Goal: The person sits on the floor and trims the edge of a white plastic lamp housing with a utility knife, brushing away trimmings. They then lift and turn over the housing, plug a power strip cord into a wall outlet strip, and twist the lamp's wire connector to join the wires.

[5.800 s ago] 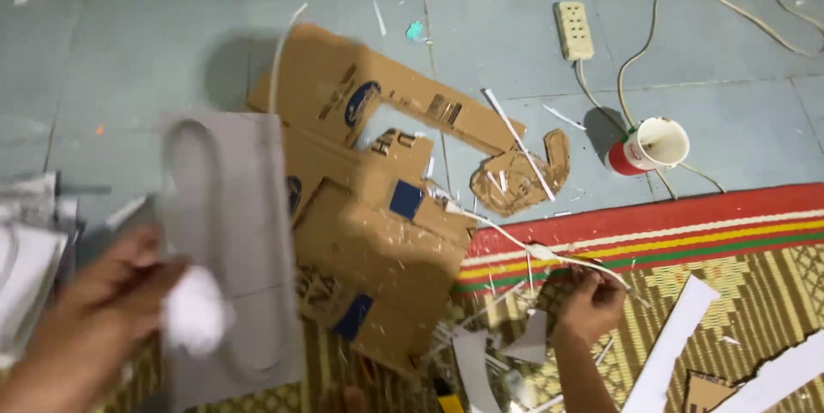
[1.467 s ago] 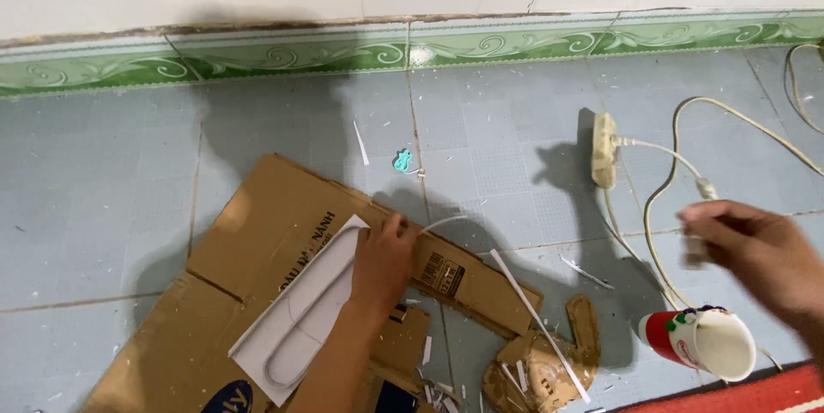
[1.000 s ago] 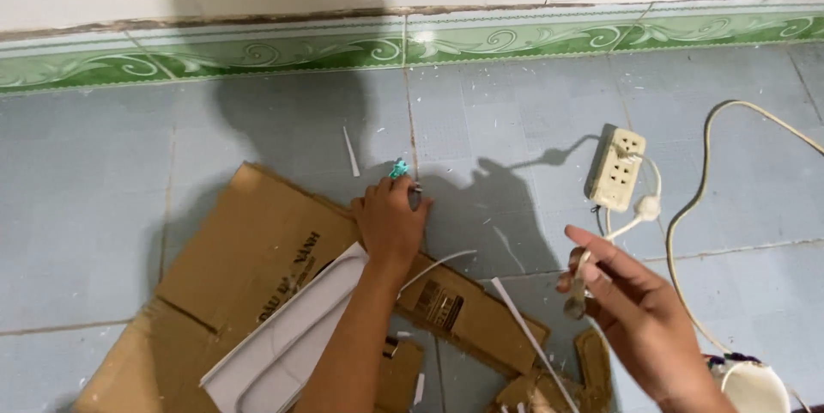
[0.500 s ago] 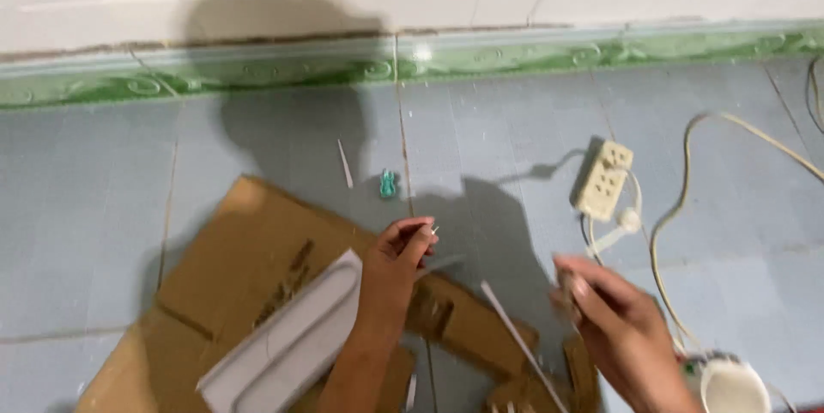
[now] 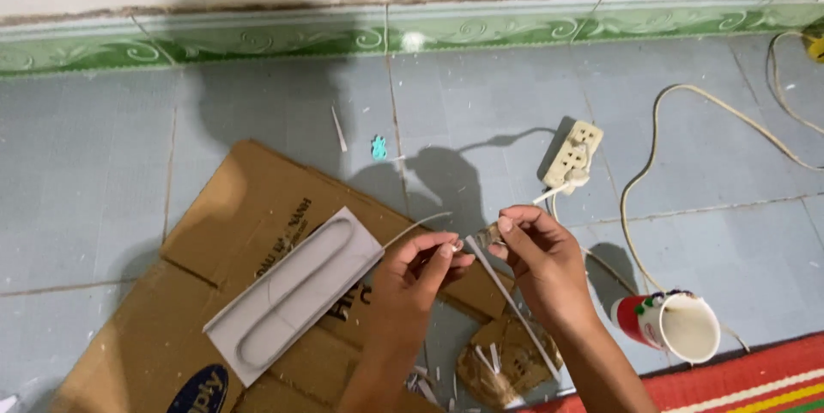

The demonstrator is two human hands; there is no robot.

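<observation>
Between our two grips, we are pinching a small brown scrap (image 5: 487, 236) in the right hand (image 5: 541, 263), while the left hand (image 5: 421, 271), fingertips closed on a thin white strip (image 5: 414, 227), is meeting it from just beside, the strip's long axis trailing up-left.

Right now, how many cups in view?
1. A red paper cup with a white inside stands on the blue tiled floor, right of the right hand, beside the red mat's edge. Others may sit out of frame.
</observation>
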